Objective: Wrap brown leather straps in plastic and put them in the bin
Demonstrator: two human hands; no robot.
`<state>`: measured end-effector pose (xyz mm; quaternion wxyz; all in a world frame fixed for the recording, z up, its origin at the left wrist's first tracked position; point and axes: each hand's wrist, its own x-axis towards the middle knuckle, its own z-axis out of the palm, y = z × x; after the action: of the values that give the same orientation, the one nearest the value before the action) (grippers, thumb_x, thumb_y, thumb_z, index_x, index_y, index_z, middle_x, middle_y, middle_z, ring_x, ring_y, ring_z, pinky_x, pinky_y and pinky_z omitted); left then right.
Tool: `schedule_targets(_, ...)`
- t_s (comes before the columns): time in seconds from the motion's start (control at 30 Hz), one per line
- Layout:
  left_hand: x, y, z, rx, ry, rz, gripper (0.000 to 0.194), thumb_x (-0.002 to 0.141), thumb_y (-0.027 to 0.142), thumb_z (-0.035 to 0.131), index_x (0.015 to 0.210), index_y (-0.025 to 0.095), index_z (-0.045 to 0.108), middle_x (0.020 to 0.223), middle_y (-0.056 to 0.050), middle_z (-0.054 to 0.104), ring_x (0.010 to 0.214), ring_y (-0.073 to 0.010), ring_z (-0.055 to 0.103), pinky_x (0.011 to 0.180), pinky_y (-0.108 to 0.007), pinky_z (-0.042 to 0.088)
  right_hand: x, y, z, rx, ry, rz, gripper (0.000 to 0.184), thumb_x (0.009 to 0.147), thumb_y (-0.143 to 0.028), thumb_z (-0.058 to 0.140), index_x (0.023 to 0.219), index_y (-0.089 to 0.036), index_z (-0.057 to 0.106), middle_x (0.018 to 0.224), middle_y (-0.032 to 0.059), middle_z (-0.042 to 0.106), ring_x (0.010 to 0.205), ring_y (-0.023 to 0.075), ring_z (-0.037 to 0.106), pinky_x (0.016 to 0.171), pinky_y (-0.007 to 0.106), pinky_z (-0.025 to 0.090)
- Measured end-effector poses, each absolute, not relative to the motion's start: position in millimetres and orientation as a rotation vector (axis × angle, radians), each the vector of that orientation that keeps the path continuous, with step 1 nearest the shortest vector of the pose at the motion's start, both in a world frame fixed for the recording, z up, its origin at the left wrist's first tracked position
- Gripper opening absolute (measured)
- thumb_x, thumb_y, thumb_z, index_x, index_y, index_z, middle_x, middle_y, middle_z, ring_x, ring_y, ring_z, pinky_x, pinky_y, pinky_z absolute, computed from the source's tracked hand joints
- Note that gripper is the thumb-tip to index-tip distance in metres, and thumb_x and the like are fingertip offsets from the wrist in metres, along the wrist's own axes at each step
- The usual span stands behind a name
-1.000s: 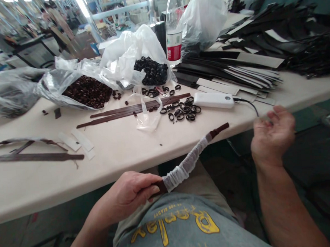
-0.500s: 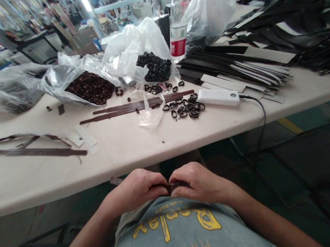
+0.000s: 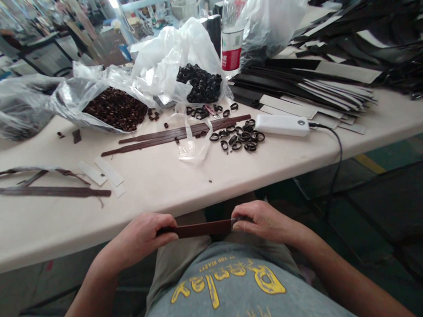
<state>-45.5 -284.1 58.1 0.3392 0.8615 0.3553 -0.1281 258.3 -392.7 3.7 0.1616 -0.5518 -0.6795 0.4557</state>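
Plainly, in the head view, both hands are gripping one brown strap (image 3: 203, 229), the left hand (image 3: 144, 234) pinching one end between thumb and fingers, the right hand (image 3: 261, 220) closed on the other. The strap runs nearly level between them, above the person's lap and just in front of the near edge of the bench (image 3: 170, 189); its ends are hidden inside the fingers. On the bench ahead, two more brown straps (image 3: 142, 144) lie side by side, with a small clear plastic bag (image 3: 191, 155) across them. Near their right end sits a scatter of black rings (image 3: 244, 137), just beside a white device (image 3: 283, 125) whose dark cable (image 3: 340, 155) drops over the edge. Farther back, one open bag holds brown loops (image 3: 117, 109) and another holds a heap of black pieces (image 3: 201, 82), with a red-labelled bottle (image 3: 231, 52) standing at its right. Black and white strips (image 3: 300, 86) are piled to the right, while at the left a separate dark strap (image 3: 48, 191) lies near some white tabs (image 3: 108, 170).
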Motion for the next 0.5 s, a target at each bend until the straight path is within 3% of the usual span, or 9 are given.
schedule_targets(0.23,-19,-299,49,2.333,0.745,-0.337,0.013,0.089,0.025,0.061,0.085,0.02,0.072,0.076,0.0,0.071,0.069,-0.0157,0.063,0.062,-0.023,0.038,223,-383,4,-1.392,-2.143,1.327,0.021,0.088,-0.032,0.067,0.103,-0.02,0.073,0.093,0.0046,0.075,0.082,0.0194,0.067,0.068,0.024,0.042)
schedule_targets(0.5,-8,-298,44,2.378,0.685,-0.295,0.01,0.088,0.024,0.064,0.085,0.019,0.072,0.077,-0.001,0.073,0.071,-0.0171,0.067,0.064,-0.024,0.042,211,-379,2,-1.359,-2.217,1.198,0.011,0.091,-0.024,0.064,0.094,-0.02,0.074,0.084,0.0026,0.074,0.076,0.0166,0.065,0.063,0.022,0.038)
